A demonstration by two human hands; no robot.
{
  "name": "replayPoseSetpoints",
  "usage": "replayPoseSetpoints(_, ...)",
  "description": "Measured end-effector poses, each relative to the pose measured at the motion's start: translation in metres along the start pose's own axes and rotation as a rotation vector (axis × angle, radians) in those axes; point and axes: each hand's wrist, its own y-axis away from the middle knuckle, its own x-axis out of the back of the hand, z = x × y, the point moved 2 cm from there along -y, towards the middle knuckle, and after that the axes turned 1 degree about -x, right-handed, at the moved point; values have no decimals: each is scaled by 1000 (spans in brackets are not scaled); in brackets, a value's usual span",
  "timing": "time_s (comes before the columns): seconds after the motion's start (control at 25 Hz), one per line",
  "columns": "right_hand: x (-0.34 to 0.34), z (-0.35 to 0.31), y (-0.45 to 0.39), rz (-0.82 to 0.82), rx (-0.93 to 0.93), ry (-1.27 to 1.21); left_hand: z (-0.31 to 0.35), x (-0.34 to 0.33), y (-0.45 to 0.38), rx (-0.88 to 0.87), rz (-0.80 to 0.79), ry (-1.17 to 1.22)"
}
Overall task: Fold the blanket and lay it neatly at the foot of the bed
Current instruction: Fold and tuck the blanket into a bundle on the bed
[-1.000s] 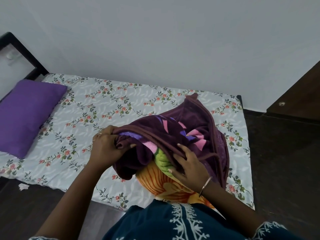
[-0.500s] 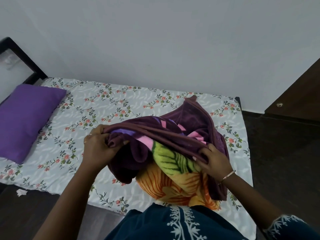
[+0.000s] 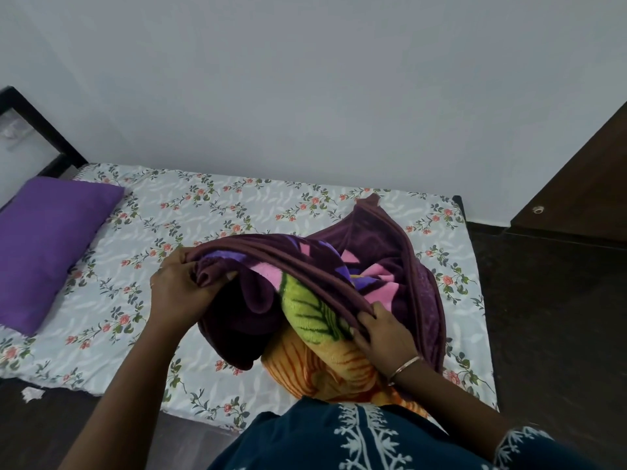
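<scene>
Left grip: left hand (image 3: 179,293) curled round the maroon bound edge of the blanket (image 3: 305,300) at its left end; thumb on the near face, fingers wrapped behind; edge bunched in the fist
Right grip: right hand (image 3: 383,334) pinching the same maroon edge lower and to the right; fingers curled over the binding, palm against the green-leaf and orange print; thin bangle (image 3: 403,364) on the wrist
Edge between grips: binding runs taut and slanting from the higher left hand down to the right hand; several layers stacked along it
Blanket body: hangs below and behind that edge; maroon fold drooping under the left hand, orange part falling against the person's front; far portion heaped on the bed (image 3: 237,212) with one corner peaking toward the wall (image 3: 305,79)
Blanket position: over the right half of the bed, partly lifted, partly resting on the floral sheet
Pillow: purple pillow (image 3: 47,245) at the left end of the bed, well apart from the blanket
Surroundings: dark floor (image 3: 549,317) to the right; dark wooden door (image 3: 583,184) at far right; person's dark blue embroidered top (image 3: 339,442) at the bottom
</scene>
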Motion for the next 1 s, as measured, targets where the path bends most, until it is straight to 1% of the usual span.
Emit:
replayPoseSetpoints(0.08, -11, -5, 6, 15, 76, 38, 0, 2, -2, 55, 21, 38)
replayPoseSetpoints(0.16, -15, 2, 13, 3, 77, -10, -2, 5, -4, 94, 22, 56)
replayPoseSetpoints(0.2, -13, 8, 16, 4, 69, -12, -6, 3, -4, 87, 11, 37)
replayPoseSetpoints(0.28, -11, 16, 20, 13, 106, 54, -7, -2, -1, 72, -20, -16)
replayPoseSetpoints(0.36, -9, 19, 17, 55, 151, 148, -3, -8, 4, 86, -25, 19)
replayPoseSetpoints(0.44, -2, 14, 7, 107, 118, 178, 0, -10, 5, 88, -19, 52)
replayPoseSetpoints(0.52, 3, 2, -6, 131, 109, 139, -3, -9, 4, 55, -31, 5)
replayPoseSetpoints(0.6, 5, -13, -19, 130, 134, 75, -3, -8, 4, 47, -38, 6)
replayPoseSetpoints(0.72, 8, -22, -25, 157, 200, -164, 1, -3, 4, 117, 11, 82)
replayPoseSetpoints(0.8, 14, -15, -13, 237, 254, -297, -4, -1, 3, 137, 19, 98)
replayPoseSetpoints(0.84, 17, -10, -7, 252, 308, -267, -7, -1, 3, 135, 12, 72)
replayPoseSetpoints(0.88, 20, -6, -2, 243, 379, -178, -9, -3, 3, 126, -7, 40)
replayPoseSetpoints(0.96, 15, 3, 2, 139, 487, 55, -10, -9, 5, 95, -37, -3)
replayPoseSetpoints(1.0, 10, 4, 4, 64, 486, 139, -9, -13, 6, 87, -32, -16)
